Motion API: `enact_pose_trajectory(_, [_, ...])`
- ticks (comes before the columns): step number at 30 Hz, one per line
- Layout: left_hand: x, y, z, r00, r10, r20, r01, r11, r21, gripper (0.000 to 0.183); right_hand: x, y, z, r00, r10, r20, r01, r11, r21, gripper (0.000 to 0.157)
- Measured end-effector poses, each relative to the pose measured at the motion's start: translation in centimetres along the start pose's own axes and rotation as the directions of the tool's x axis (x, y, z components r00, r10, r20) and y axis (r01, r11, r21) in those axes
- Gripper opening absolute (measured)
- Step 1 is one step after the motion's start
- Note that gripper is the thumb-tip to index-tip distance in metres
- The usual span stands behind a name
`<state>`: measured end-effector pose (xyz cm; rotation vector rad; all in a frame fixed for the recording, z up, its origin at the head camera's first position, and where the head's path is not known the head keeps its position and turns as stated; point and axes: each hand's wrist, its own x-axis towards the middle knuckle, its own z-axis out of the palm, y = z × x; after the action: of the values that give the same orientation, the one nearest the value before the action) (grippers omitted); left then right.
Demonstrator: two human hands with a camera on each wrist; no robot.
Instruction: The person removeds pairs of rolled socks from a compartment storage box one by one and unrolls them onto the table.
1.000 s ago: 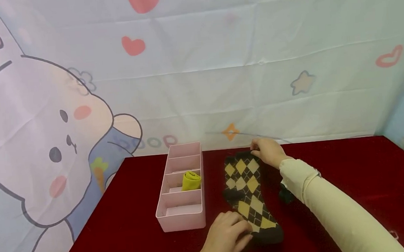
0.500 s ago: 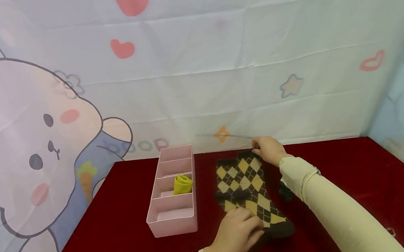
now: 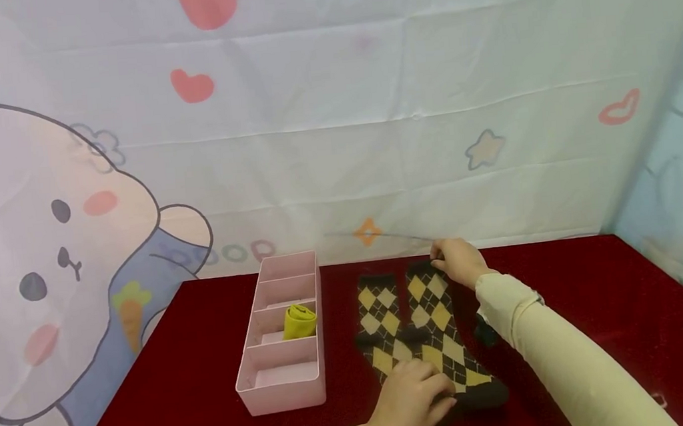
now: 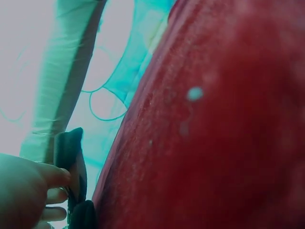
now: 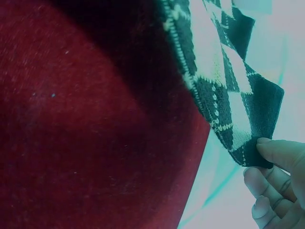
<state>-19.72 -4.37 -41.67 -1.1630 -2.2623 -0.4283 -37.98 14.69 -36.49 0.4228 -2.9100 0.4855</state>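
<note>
Two argyle socks in black, yellow and cream lie side by side on the red cloth, cuffs toward the wall. My right hand (image 3: 461, 259) pinches the black cuff of the right sock (image 3: 435, 316) between thumb and fingers; the right wrist view shows that cuff corner (image 5: 267, 124) raised. Lower down, my left hand (image 3: 409, 401) holds the right sock near its dark toe (image 3: 482, 394), fingers curled at its edge. Part of the left sock (image 3: 379, 310) is hidden beneath this hand, including its toe end.
Left of the socks stands a pink divided box (image 3: 284, 398), with a rolled yellow-green sock (image 3: 299, 322) in one compartment. A dark green bundle (image 3: 486, 331) lies partly behind my right sleeve. A printed curtain (image 3: 312, 142) hangs at the table's back edge.
The right sock has slid rightward off the other one, so two separate cuffs with a gap now show. Both hands have moved right with it; the head view has turned slightly right.
</note>
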Motion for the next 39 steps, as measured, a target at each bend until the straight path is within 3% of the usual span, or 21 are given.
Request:
enact_pose_trajectory(9, [-1.0,0.5,0.6,0.999,-0.003,0.032,0.004,0.999,-0.036,0.009,-0.7,0.1,0.4,1.0,-0.006,0.013,0.006,1.0,-0.001,0.01])
enact_pose_trajectory(24, [-0.9,1.2,0.7,0.996,-0.001,0.089,0.005,0.999,-0.041,0.01,-1.7,1.6,1.6,0.998,0.017,0.059,-0.018,1.0,0.004,0.013])
enact_pose_trajectory(39, [-0.6,1.5,-0.5,0.985,-0.018,0.174,0.031,0.997,-0.075,0.017,-2.1,1.9,0.4,0.995,0.038,0.088,-0.038,0.999,0.0,0.024])
